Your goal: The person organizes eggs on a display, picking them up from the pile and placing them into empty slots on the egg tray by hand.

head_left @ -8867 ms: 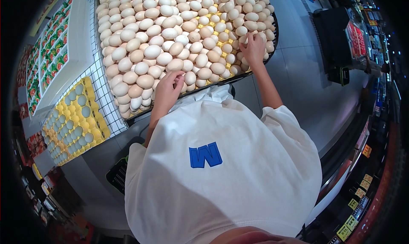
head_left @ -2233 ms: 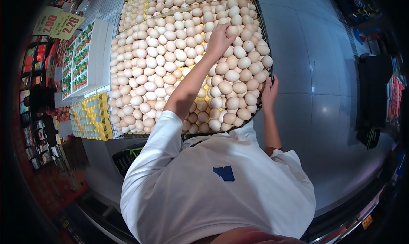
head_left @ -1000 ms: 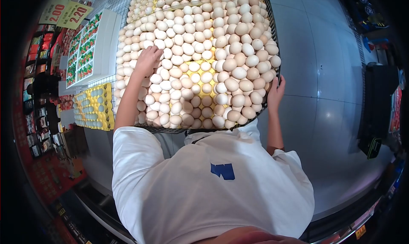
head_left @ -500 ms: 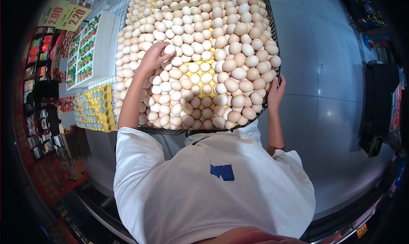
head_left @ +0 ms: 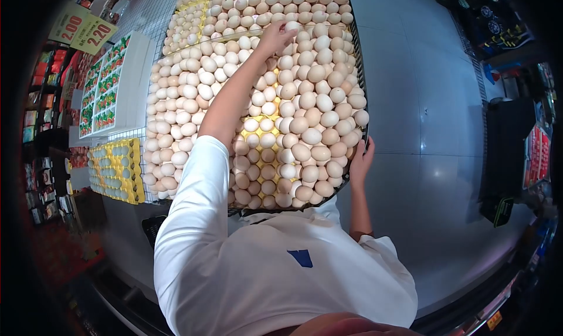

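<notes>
Rows of pale and light-brown eggs (head_left: 314, 119) cover the large display, with yellow egg tray (head_left: 253, 126) showing where some cups are bare. My left hand (head_left: 274, 39) reaches over the upper middle of the eggs, its fingers closed on a whitish egg (head_left: 291, 26) near the clear divider (head_left: 229, 36). At the display's right side, my right hand (head_left: 362, 158) rests against the black rim (head_left: 365, 127), fingers stretched and slightly apart, with no egg in it.
To the left stand a white box of green-and-red packs (head_left: 108, 89) and a yellow tray of bluish eggs (head_left: 117, 170). Price signs (head_left: 82, 29) hang at upper left. Grey floor tiles (head_left: 419, 125) lie to the right, beside a black stand (head_left: 510, 148).
My left hand has moved up and to the right with the whitish egg. The view has shifted, so the display sits lower and further left. My right hand stays at the rim.
</notes>
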`<state>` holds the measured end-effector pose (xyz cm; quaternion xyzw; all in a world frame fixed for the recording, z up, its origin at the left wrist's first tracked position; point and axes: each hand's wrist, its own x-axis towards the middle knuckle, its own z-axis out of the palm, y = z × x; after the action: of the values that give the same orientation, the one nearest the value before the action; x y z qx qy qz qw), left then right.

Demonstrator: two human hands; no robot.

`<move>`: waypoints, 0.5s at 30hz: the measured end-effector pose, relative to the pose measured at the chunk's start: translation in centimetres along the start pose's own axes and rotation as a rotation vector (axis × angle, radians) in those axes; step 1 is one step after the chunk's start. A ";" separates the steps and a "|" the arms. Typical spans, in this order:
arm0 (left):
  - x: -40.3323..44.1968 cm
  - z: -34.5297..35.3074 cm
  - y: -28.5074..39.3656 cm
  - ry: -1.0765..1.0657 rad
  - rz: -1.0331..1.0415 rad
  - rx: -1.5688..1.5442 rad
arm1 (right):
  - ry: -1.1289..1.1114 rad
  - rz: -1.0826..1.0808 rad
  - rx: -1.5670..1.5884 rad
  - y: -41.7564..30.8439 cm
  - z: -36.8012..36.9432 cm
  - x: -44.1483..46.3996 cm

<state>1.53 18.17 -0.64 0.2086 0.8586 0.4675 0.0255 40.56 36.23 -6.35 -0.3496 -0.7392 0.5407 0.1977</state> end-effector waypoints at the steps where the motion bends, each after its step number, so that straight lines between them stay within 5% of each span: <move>1: 0.0 0.5 0.3 0.020 0.041 0.074 | -0.009 0.002 0.013 0.1 0.0 0.0; 6: -0.1 1.5 0.6 -0.043 0.038 0.283 | -0.006 0.019 0.028 0.5 0.0 0.1; 15: -0.7 2.3 -1.9 0.005 0.088 0.199 | -0.010 0.035 0.013 -0.3 -0.1 -0.2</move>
<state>2.08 18.80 -3.59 0.2464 0.8910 0.3810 -0.0179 40.66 36.11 -6.07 -0.3584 -0.7302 0.5508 0.1867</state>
